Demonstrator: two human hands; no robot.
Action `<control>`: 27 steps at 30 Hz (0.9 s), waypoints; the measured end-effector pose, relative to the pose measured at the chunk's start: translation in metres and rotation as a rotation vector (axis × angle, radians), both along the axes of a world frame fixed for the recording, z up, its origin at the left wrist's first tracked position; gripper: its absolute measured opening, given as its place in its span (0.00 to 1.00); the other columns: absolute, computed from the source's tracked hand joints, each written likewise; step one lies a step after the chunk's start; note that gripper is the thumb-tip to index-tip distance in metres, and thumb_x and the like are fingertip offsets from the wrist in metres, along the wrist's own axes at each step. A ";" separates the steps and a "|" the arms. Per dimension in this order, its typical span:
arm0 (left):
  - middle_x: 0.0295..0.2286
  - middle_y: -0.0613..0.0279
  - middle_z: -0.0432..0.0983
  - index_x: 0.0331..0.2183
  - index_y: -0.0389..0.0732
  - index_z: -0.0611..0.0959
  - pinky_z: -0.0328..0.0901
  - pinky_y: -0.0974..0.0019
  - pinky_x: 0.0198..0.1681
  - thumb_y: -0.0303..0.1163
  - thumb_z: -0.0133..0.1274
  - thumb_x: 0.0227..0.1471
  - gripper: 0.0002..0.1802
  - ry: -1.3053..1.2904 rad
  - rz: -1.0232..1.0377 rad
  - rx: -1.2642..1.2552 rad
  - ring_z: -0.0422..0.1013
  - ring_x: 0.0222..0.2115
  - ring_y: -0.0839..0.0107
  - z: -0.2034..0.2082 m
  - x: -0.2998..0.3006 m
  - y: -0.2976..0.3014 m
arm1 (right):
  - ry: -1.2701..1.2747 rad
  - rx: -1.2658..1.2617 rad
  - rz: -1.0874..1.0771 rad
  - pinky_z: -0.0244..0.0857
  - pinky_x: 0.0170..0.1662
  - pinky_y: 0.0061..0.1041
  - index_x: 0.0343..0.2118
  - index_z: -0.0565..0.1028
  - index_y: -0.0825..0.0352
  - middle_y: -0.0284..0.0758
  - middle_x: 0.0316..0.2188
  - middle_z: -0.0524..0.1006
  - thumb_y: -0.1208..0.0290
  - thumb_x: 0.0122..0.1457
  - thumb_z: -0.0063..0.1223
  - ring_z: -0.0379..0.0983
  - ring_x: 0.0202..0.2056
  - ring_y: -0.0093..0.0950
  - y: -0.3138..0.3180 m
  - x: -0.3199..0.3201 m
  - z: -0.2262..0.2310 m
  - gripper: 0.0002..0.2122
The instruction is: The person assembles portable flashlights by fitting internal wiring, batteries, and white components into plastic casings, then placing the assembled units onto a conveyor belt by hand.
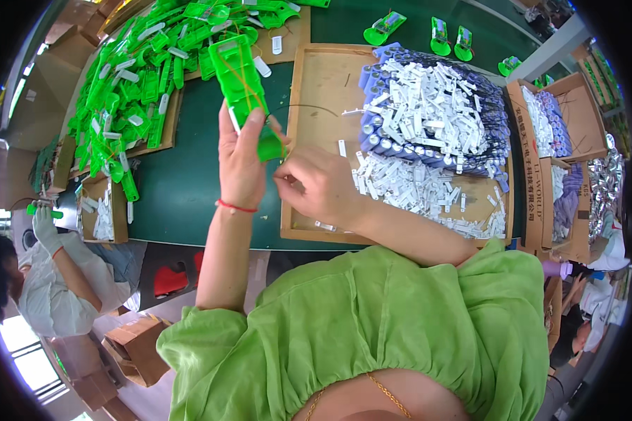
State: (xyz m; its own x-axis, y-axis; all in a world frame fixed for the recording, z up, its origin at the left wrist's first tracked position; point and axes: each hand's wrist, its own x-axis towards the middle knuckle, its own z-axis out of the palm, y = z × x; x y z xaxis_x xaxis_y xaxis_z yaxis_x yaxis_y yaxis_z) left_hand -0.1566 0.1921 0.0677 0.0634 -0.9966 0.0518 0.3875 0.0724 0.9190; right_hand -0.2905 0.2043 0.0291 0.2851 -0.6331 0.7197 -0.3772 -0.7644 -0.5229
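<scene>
My left hand is wrapped round a bright green plastic housing, held tilted above the green table. Thin orange wires cross the housing's hollow inner side. At its lower end, the fingers of my right hand are pinched together beside the wire ends. Whatever lies between those fingertips is too small to make out. From near the housing a thin dark wire arcs right towards a small white piece at the edge of the battery stack.
A wooden tray on the right bears purple cylindrical batteries and heaped white strips. Green housings pile up at the far left. More assembled green units lie beyond the tray. A co-worker's gloved hand works at the left.
</scene>
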 end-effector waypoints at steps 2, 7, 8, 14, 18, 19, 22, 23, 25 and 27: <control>0.29 0.62 0.70 0.47 0.47 0.66 0.67 0.65 0.29 0.39 0.45 0.61 0.14 -0.065 -0.007 0.009 0.69 0.25 0.71 -0.002 0.004 0.000 | -0.012 0.031 -0.010 0.63 0.25 0.32 0.21 0.70 0.63 0.34 0.21 0.70 0.76 0.42 0.59 0.70 0.24 0.33 -0.008 -0.018 0.015 0.07; 0.31 0.63 0.69 0.56 0.46 0.59 0.68 0.68 0.32 0.53 0.36 0.62 0.29 -0.039 -0.078 0.013 0.70 0.29 0.74 -0.022 0.006 0.009 | -0.060 0.063 -0.098 0.64 0.29 0.30 0.38 0.73 0.63 0.33 0.27 0.73 0.70 0.50 0.59 0.71 0.29 0.32 -0.020 -0.044 0.032 0.12; 0.33 0.63 0.69 0.58 0.45 0.58 0.68 0.68 0.34 0.52 0.36 0.62 0.29 -0.018 -0.120 -0.021 0.70 0.32 0.74 -0.026 0.002 0.010 | -0.055 0.057 -0.101 0.64 0.29 0.30 0.38 0.73 0.63 0.33 0.27 0.73 0.70 0.50 0.59 0.71 0.29 0.32 -0.022 -0.037 0.038 0.12; 0.55 0.60 0.58 0.62 0.41 0.52 0.58 0.65 0.56 0.50 0.34 0.63 0.33 -0.352 -0.092 -0.181 0.60 0.54 0.70 -0.032 -0.011 0.021 | -0.243 0.356 -0.085 0.67 0.26 0.26 0.41 0.70 0.68 0.33 0.25 0.75 0.73 0.51 0.59 0.74 0.24 0.28 -0.033 -0.009 0.043 0.15; 0.53 0.61 0.61 0.61 0.42 0.53 0.60 0.69 0.52 0.44 0.39 0.63 0.31 -0.333 -0.033 -0.224 0.62 0.49 0.73 -0.043 -0.010 0.021 | -0.380 0.368 -0.073 0.67 0.25 0.25 0.40 0.69 0.69 0.34 0.24 0.76 0.78 0.50 0.58 0.74 0.21 0.27 -0.025 0.005 0.039 0.14; 0.53 0.60 0.60 0.61 0.41 0.53 0.59 0.67 0.54 0.44 0.40 0.63 0.32 -0.342 -0.023 -0.227 0.62 0.51 0.71 -0.045 -0.010 0.020 | -0.385 0.458 -0.038 0.66 0.26 0.18 0.42 0.69 0.71 0.36 0.27 0.78 0.79 0.51 0.58 0.74 0.24 0.20 -0.026 0.002 0.038 0.15; 0.54 0.59 0.60 0.61 0.39 0.53 0.57 0.65 0.56 0.44 0.39 0.63 0.31 -0.288 -0.009 -0.175 0.61 0.52 0.70 -0.038 -0.009 0.019 | -0.470 0.439 -0.042 0.66 0.26 0.18 0.39 0.70 0.70 0.35 0.27 0.77 0.78 0.52 0.58 0.74 0.25 0.20 -0.028 0.001 0.043 0.12; 0.54 0.59 0.60 0.61 0.40 0.53 0.58 0.65 0.55 0.43 0.38 0.64 0.31 -0.324 0.034 -0.207 0.61 0.52 0.70 -0.043 -0.006 0.017 | -0.475 0.450 -0.050 0.66 0.26 0.18 0.39 0.70 0.70 0.35 0.27 0.77 0.78 0.52 0.58 0.74 0.25 0.20 -0.026 0.004 0.041 0.12; 0.53 0.60 0.61 0.61 0.42 0.54 0.58 0.65 0.55 0.41 0.37 0.64 0.28 -0.162 -0.006 -0.136 0.62 0.51 0.71 -0.040 -0.005 0.017 | -0.343 0.213 -0.026 0.66 0.25 0.18 0.36 0.72 0.68 0.33 0.26 0.76 0.78 0.51 0.59 0.74 0.25 0.20 -0.024 0.009 0.036 0.09; 0.52 0.61 0.62 0.61 0.43 0.54 0.58 0.66 0.55 0.40 0.36 0.65 0.28 -0.102 -0.004 -0.107 0.62 0.51 0.71 -0.038 -0.003 0.015 | -0.356 0.214 -0.039 0.66 0.26 0.18 0.34 0.73 0.68 0.33 0.26 0.76 0.77 0.51 0.59 0.74 0.25 0.20 -0.018 0.011 0.028 0.08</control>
